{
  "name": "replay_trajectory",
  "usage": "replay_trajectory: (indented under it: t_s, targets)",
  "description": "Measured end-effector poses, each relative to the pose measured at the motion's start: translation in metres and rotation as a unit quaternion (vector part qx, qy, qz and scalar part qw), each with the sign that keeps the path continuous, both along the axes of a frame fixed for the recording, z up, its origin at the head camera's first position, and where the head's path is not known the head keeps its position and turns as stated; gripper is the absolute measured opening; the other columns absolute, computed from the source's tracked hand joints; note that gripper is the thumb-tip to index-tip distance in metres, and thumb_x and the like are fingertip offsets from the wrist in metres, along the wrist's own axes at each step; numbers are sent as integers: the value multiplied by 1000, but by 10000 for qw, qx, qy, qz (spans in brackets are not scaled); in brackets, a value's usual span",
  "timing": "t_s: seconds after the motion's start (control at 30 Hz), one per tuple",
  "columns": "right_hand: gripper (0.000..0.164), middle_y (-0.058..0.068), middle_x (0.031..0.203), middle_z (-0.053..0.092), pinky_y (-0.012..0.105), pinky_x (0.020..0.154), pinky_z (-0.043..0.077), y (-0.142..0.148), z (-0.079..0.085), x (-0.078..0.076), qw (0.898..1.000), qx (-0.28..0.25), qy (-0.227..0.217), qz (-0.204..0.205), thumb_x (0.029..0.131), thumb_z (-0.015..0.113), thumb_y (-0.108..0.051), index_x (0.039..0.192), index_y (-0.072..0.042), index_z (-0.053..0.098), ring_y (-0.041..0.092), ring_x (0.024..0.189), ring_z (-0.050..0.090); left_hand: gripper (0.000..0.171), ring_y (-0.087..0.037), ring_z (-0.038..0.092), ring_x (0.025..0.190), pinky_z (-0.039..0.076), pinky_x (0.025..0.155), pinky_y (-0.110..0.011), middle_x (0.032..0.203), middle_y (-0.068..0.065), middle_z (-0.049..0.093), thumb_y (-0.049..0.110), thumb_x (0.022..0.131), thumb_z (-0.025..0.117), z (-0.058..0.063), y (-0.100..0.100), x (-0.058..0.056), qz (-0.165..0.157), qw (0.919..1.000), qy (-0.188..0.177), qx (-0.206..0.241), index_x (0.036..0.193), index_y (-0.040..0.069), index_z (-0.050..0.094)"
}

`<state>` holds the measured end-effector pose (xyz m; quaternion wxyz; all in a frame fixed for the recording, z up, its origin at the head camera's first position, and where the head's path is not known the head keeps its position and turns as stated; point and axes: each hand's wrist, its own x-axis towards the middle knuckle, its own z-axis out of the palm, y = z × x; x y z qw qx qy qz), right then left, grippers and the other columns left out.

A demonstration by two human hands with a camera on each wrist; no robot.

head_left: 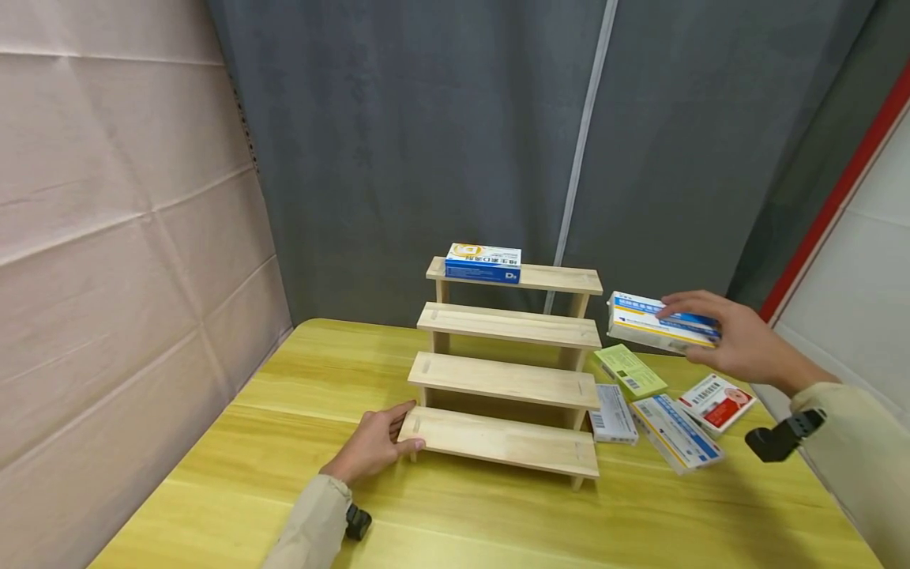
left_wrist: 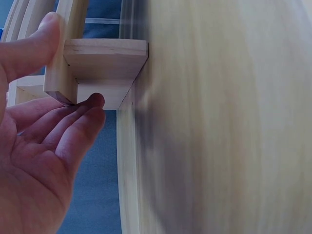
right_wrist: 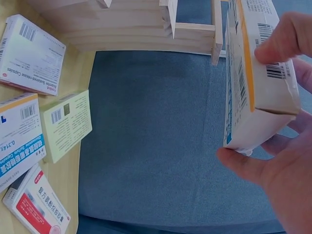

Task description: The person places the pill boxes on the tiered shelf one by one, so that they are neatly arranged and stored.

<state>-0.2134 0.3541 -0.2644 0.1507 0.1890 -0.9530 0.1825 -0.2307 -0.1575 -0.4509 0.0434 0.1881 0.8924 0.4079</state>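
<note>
A four-step wooden display rack [head_left: 508, 379] stands on the yellow wood-grain table. My left hand [head_left: 375, 444] grips the left end of its lowest step, thumb on the top face and fingers beneath, as the left wrist view shows near the step's end [left_wrist: 61, 80]. My right hand [head_left: 742, 336] holds a white medicine box [head_left: 650, 322] with blue and yellow bands, raised to the right of the rack; thumb and fingers span it in the right wrist view [right_wrist: 263, 73]. On the left of the top step lies a blue-and-white medicine box [head_left: 483, 263].
Right of the rack, several boxes lie on the table [head_left: 249, 474]: a green one [head_left: 630, 371], a white one [head_left: 613, 414], a white-and-blue one [head_left: 677, 432] and a red-and-white one [head_left: 716, 403]. A grey curtain [head_left: 398, 158] hangs behind.
</note>
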Motion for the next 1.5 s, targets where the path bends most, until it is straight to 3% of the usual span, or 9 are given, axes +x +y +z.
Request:
replay_trajectory:
  t_s: [0.17,0.43,0.77,0.93,1.27,1.5]
  targets:
    - [45,18,144,52,36,78,48,-3,1,-3,10000,49,-52,-2,81,76,-13,124,-15,67,41,113,52,81,-38,58,131,55,102,-41,147,-27,51,33,89,76,0,0,0,-17,10000,-24,17,151,-5,40]
    - [44,19,145,51,34,77,47,-9,6,-8,10000,31,-36,-36,81,74,-11,125,-14,66,40,112,51,81,-37,58,131,55,102,-41,147,-27,51,34,89,76,0,-1,0,-27,10000,59,-33,151,-4,40]
    - [46,18,148,48,42,83,47,-18,9,-16,9996,-160,-209,35,82,73,-10,127,-14,66,42,119,48,81,-38,58,131,55,102,-40,146,-28,51,34,90,75,-2,-2,-1,-85,10000,12,27,151,-5,40]
    - [44,20,147,49,40,82,49,-25,7,-21,9998,-142,-27,105,82,73,-8,125,-12,67,43,118,49,81,-37,59,130,55,102,-40,146,-27,52,35,89,76,-2,-1,-1,-45,10000,21,-8,150,-4,41]
    - [47,22,146,48,49,84,48,-37,10,-35,9998,-159,28,86,82,70,-6,128,-10,64,45,118,50,81,-38,58,131,55,102,-41,146,-27,52,35,89,76,-2,0,-1,-32,10000,10,-11,150,-4,41]
    - [46,23,147,46,63,93,47,-45,13,-44,9995,-258,-176,-50,83,68,-6,129,-8,63,47,121,46,81,-38,59,130,56,101,-40,146,-28,52,34,89,76,-1,0,-1,-65,10000,38,34,150,-5,41]
